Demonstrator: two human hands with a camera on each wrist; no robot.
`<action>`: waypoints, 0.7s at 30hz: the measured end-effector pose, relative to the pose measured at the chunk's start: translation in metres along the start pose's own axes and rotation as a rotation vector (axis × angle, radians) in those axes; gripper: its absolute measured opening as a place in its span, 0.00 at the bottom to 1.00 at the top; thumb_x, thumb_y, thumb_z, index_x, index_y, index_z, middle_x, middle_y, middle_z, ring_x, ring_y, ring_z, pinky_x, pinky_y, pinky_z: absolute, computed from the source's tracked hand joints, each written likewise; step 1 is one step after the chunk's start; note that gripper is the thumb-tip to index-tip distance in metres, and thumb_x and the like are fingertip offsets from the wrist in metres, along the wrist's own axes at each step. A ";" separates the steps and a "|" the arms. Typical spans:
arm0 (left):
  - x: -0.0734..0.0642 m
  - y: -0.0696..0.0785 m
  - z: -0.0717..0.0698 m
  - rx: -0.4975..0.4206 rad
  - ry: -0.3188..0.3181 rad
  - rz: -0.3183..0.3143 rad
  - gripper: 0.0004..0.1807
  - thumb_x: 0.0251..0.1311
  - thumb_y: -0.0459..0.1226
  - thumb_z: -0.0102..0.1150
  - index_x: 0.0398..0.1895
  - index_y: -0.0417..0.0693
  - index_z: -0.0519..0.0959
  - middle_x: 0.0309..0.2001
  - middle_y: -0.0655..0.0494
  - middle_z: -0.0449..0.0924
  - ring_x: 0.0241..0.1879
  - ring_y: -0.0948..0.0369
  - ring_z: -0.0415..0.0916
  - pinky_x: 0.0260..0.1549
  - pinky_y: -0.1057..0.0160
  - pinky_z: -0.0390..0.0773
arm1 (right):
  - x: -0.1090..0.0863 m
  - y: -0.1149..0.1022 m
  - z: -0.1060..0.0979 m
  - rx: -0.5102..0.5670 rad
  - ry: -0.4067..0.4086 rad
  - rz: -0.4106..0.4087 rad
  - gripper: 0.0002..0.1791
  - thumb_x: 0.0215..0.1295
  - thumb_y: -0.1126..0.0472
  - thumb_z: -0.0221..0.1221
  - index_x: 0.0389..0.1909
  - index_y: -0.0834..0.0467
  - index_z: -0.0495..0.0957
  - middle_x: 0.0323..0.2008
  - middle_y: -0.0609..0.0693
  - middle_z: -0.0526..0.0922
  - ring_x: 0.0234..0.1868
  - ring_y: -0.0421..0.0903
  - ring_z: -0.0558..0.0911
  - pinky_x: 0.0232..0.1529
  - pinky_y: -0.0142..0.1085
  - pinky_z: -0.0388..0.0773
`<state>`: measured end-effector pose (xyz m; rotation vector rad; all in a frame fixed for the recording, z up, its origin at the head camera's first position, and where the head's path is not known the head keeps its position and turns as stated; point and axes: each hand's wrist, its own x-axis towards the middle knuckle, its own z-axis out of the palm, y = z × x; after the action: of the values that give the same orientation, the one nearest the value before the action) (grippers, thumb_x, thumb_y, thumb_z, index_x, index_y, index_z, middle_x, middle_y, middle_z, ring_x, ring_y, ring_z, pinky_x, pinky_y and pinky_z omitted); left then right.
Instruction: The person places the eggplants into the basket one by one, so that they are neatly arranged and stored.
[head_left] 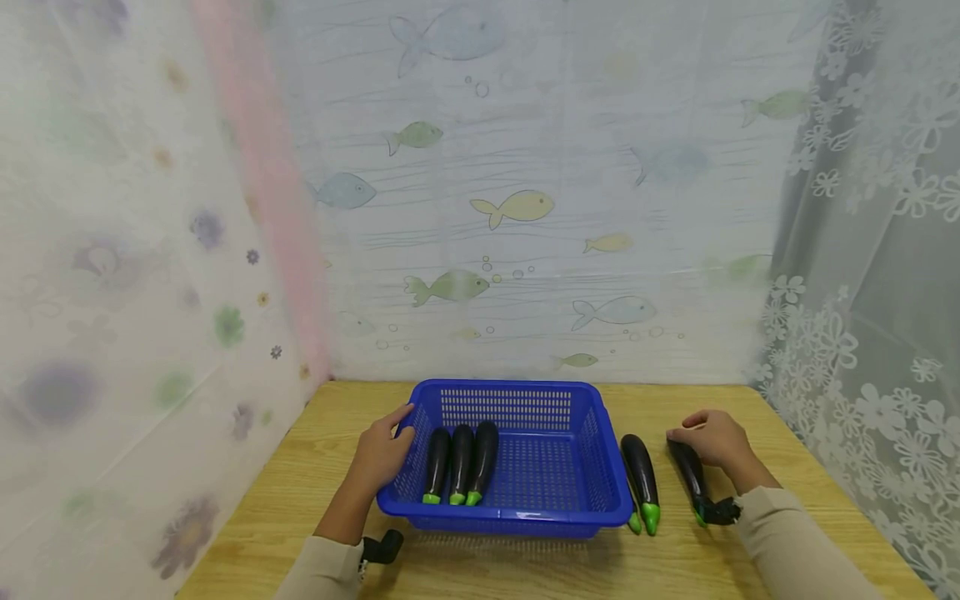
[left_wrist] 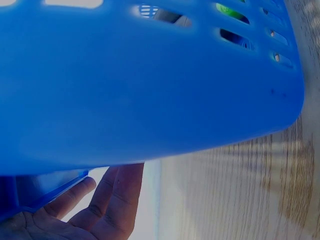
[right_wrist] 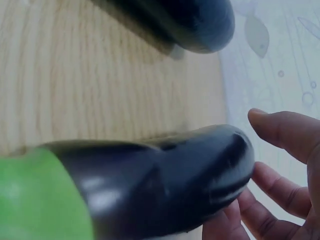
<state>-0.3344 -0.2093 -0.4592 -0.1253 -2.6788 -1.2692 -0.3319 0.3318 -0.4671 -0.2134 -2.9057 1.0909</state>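
A blue plastic basket (head_left: 517,513) stands on the table with three eggplants inside along its left side, one of them the rightmost eggplant (head_left: 485,458). My left hand (head_left: 378,454) grips the basket's left rim; in the left wrist view its fingers (left_wrist: 122,195) show past the blue wall. To the right of the basket, my right hand (head_left: 717,439) is at the rounded dark end of a loose eggplant (head_left: 686,467). The right wrist view shows its fingers touching that eggplant (right_wrist: 165,182) at the end, the thumb apart from it.
Between basket and right hand lies another eggplant (head_left: 640,471), green end towards me. A further eggplant's green tip (head_left: 634,523) shows beside the basket, the rest mostly hidden. The wooden table (head_left: 292,492) meets fish-patterned sheeting (head_left: 525,333) behind and patterned curtains at both sides.
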 end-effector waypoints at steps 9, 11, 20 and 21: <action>0.000 -0.001 0.000 0.000 0.004 0.003 0.30 0.71 0.41 0.50 0.76 0.51 0.70 0.75 0.43 0.68 0.66 0.38 0.75 0.57 0.35 0.78 | -0.001 0.009 0.001 -0.032 0.012 0.010 0.34 0.66 0.45 0.65 0.56 0.73 0.78 0.51 0.73 0.81 0.42 0.61 0.83 0.39 0.50 0.83; 0.000 -0.001 0.000 0.001 0.002 0.002 0.30 0.72 0.41 0.50 0.76 0.51 0.70 0.75 0.42 0.68 0.67 0.37 0.73 0.58 0.34 0.77 | -0.002 0.011 0.002 -0.032 0.010 0.007 0.35 0.66 0.44 0.64 0.55 0.73 0.78 0.51 0.73 0.81 0.44 0.63 0.83 0.42 0.52 0.82; 0.000 0.000 0.000 0.006 0.005 0.004 0.29 0.72 0.41 0.50 0.76 0.50 0.70 0.75 0.41 0.69 0.68 0.37 0.73 0.59 0.34 0.76 | -0.002 0.016 0.003 -0.028 0.018 -0.006 0.36 0.67 0.42 0.64 0.55 0.74 0.78 0.50 0.72 0.82 0.39 0.57 0.84 0.38 0.48 0.82; 0.000 0.000 0.000 0.006 0.004 0.002 0.29 0.72 0.41 0.50 0.76 0.50 0.70 0.75 0.41 0.69 0.67 0.37 0.73 0.59 0.34 0.77 | -0.002 0.016 0.002 -0.020 0.018 -0.005 0.36 0.67 0.42 0.64 0.55 0.74 0.78 0.50 0.72 0.82 0.38 0.55 0.83 0.37 0.46 0.82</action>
<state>-0.3344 -0.2093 -0.4596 -0.1250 -2.6780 -1.2596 -0.3278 0.3421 -0.4798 -0.2149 -2.9012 1.0536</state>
